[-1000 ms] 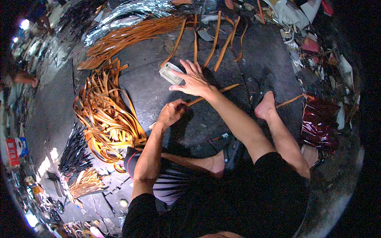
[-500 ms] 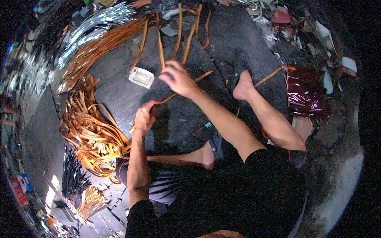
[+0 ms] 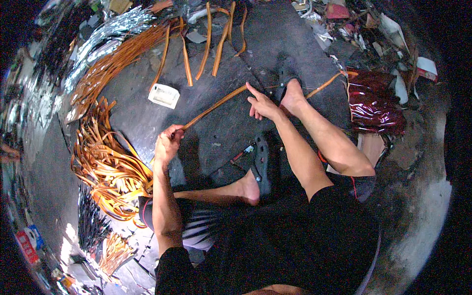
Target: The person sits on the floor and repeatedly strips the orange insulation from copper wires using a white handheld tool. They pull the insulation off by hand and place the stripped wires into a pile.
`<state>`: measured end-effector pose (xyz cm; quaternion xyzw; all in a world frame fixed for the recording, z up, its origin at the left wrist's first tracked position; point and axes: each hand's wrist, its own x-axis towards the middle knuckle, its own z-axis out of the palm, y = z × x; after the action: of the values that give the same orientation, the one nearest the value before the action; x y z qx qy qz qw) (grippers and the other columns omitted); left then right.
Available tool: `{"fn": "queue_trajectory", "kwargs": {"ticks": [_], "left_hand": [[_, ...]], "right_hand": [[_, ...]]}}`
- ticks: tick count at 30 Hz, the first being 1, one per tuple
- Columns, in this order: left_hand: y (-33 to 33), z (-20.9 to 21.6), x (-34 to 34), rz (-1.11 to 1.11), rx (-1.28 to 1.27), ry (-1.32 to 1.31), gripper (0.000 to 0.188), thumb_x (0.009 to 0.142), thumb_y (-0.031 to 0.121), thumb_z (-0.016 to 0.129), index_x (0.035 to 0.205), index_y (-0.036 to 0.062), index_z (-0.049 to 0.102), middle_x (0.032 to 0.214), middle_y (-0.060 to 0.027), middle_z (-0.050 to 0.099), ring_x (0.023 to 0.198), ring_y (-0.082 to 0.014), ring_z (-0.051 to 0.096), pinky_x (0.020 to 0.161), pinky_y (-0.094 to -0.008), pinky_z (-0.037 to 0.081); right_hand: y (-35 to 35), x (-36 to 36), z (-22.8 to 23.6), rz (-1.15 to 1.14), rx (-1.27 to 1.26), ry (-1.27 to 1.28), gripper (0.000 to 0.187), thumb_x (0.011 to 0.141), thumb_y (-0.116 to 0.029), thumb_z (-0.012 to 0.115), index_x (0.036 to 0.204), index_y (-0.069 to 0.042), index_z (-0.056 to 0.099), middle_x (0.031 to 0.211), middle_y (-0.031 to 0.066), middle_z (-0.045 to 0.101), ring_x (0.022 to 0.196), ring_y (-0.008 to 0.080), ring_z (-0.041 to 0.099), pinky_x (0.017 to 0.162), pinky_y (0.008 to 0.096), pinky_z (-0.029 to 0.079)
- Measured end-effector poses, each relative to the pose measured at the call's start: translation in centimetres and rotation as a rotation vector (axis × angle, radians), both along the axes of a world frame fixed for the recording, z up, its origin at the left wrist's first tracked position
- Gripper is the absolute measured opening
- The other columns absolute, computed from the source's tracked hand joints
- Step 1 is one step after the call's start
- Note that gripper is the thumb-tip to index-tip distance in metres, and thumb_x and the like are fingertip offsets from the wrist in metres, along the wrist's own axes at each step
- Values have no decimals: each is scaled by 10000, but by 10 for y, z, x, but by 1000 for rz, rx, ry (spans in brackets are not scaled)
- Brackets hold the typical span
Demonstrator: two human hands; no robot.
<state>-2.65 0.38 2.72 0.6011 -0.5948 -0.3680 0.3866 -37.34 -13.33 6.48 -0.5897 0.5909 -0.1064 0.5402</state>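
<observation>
My left hand [image 3: 168,144] is closed around one end of a flat, glossy brown strip [image 3: 216,106]. The strip slants up and away to the right, above the dark floor. At its far end my right hand [image 3: 264,105] reaches in with the index finger stretched out, its tip at or very near the strip. The other fingers of that hand are apart and partly bent. To the left of my left arm lies a big tangled heap of similar orange-brown strips [image 3: 118,167]. Several separate strips [image 3: 204,44] are laid out at the far side, beyond a small white rectangular tray [image 3: 163,96].
Right of my bare feet, a dark red glossy sheet [image 3: 376,103] lies with another brown strip [image 3: 323,84] reaching toward my foot. A red-and-dark tool [image 3: 242,154] rests between my legs. Bundles of thin brown strands [image 3: 118,59] and scrap [image 3: 339,12] edge the far side.
My right hand has swung right and nearer, from above the strip to its far end. The strip now points more upward. My left hand keeps its hold, and the view has shifted slightly.
</observation>
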Motion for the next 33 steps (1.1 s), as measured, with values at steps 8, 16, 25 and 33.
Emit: {"fn": "queue_trajectory", "kwargs": {"ticks": [8,16,25,33], "left_hand": [[10,-8,31,66,318,32,210,908,230,612,1015,63,681,732,-33,681,623,-116,601,615,-269,488],[8,-20,36,5,307,179,177,925,182,601,1027,47,650,783,-47,671,655,-116,598,603,-270,490],[-11,-14,-4,41,171,-136,186,902,155,605,1067,74,632,862,-92,710,838,-224,686,760,-358,517],[3,-22,27,-49,98,-78,200,914,131,593,1102,97,653,882,-70,700,779,-168,675,715,-318,517]], "right_hand": [[63,112,-31,399,-229,195,545,952,-173,450,1477,-250,323,617,135,585,497,247,600,448,381,506],[66,176,1,162,-500,-72,479,844,-278,700,1238,-37,574,934,190,674,775,335,661,722,415,530],[-30,217,-13,692,-1230,274,348,757,-98,680,1102,-137,657,1339,168,467,1332,376,343,1139,536,184],[-19,182,19,333,-1012,-165,451,754,10,584,1188,-114,581,1261,185,499,1228,367,446,1045,435,370]]}}
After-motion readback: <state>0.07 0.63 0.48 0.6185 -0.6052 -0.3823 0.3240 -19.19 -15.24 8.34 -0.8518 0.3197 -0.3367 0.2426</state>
